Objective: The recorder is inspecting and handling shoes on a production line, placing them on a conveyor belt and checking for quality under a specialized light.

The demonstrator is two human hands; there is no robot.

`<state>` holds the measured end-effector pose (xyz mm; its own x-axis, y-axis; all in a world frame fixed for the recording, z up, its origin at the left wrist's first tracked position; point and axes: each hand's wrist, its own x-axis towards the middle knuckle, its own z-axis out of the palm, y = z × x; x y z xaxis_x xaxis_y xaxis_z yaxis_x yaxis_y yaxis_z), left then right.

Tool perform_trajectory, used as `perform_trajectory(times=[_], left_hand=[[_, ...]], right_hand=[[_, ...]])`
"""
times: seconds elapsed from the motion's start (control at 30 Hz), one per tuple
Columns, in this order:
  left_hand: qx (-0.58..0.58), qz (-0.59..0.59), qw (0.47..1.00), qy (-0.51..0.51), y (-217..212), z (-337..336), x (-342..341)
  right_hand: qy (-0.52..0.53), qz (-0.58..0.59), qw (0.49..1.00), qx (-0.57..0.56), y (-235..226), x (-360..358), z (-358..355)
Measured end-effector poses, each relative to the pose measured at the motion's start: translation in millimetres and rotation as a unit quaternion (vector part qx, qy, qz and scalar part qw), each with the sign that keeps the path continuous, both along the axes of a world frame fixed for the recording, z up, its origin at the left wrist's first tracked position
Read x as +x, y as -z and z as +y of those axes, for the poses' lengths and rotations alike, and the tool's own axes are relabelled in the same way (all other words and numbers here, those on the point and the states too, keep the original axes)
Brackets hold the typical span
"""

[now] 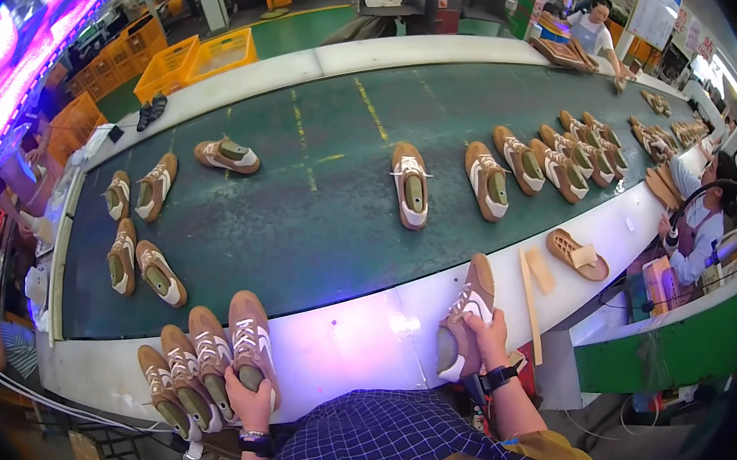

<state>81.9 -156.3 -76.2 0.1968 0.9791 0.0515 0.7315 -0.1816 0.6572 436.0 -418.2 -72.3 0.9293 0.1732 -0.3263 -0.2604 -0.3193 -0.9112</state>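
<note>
My left hand point(249, 401) is closed around the heel of a brown sneaker point(246, 320) with white laces and a white side stripe. It lies on the white ledge at the end of a row of similar sneakers point(182, 352), with green forms showing in their openings. On my right, my right hand point(489, 337) grips another brown sneaker point(481, 281) by its side, toe pointing away from me. That sneaker is tilted to show its side, over the ledge. Part of it is hidden behind my fingers.
Beyond the ledge point(350, 330) runs a green conveyor belt point(297, 232) carrying several sneakers point(410, 185). Right of my right hand lie a brown outsole point(577, 255) and a thin wooden strip point(530, 303). Co-workers point(593, 34) stand around the belt; yellow crates point(198, 63) stand behind it.
</note>
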Motion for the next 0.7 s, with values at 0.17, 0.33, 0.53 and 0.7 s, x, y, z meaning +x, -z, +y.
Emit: perform_trajectory(times=[0.17,0.33,0.53,0.7], left_hand=[[0.004,-0.003,1.0,0.0,-1,-1,2],[0.003,-0.004,1.0,-0.002,-2,-1,6],[0.007,-0.002,1.0,0.001,-8,-2,7],[-0.086,-0.012,0.996,-0.013,-21,-2,12]], right_hand=[[-0.004,-0.257,0.955,-0.146,-38,22,41],[-0.102,-0.357,0.927,-0.062,-42,84,124],[-0.129,-0.257,0.94,-0.183,-4,161,237],[-0.125,-0.233,0.954,-0.14,12,159,270]])
